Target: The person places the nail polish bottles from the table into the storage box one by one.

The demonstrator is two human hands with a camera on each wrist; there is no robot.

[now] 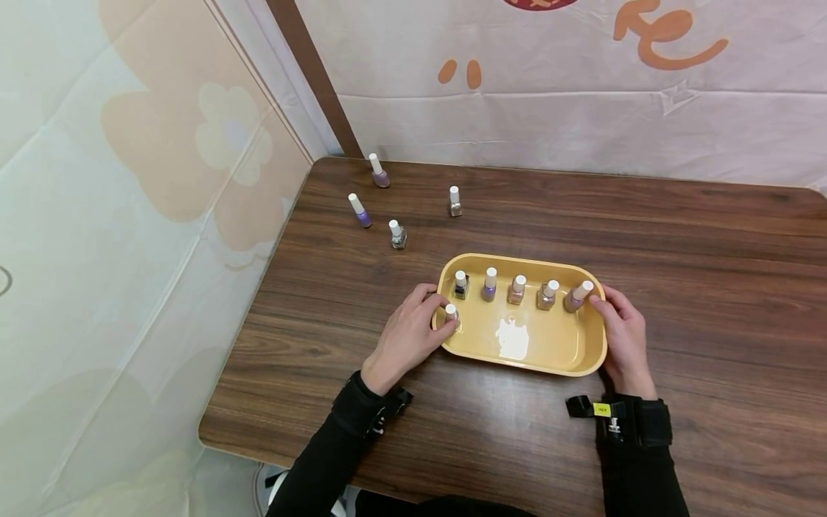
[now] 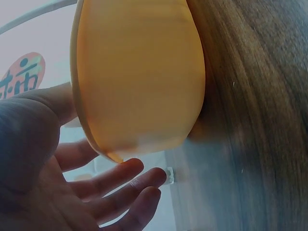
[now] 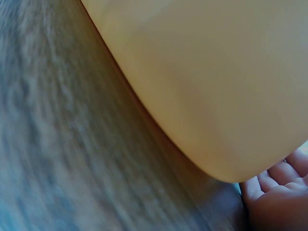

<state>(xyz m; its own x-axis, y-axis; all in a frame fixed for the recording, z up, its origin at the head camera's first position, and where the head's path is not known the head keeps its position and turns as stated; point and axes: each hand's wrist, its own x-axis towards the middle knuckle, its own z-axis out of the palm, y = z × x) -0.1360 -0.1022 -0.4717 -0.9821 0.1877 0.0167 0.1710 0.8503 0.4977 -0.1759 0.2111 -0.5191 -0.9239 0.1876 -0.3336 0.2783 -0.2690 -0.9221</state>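
A yellow tray point(image 1: 523, 365) sits on the table with several white-capped nail polish bottles in it, most in a row along its far side. At the tray's left end my left hand point(image 1: 408, 332) reaches over the rim, thumb and index finger pinching a nail polish bottle point(image 1: 451, 312) in the near left corner. In the left wrist view, the other fingers of the left hand point(image 2: 108, 187) spread outside the tray wall point(image 2: 139, 77). My right hand point(image 1: 623, 337) grips the tray's right end, thumb on the rim; the right wrist view shows its fingers point(image 3: 284, 174) against the outer wall.
Beyond the tray to the left, several more bottles stand on the wooden table point(image 1: 717, 301): a mauve one point(image 1: 381, 177), a purple one point(image 1: 363, 217), a glittery one point(image 1: 398, 238) and another small one point(image 1: 455, 206). Printed cloth point(image 1: 549, 129) hangs behind the table.
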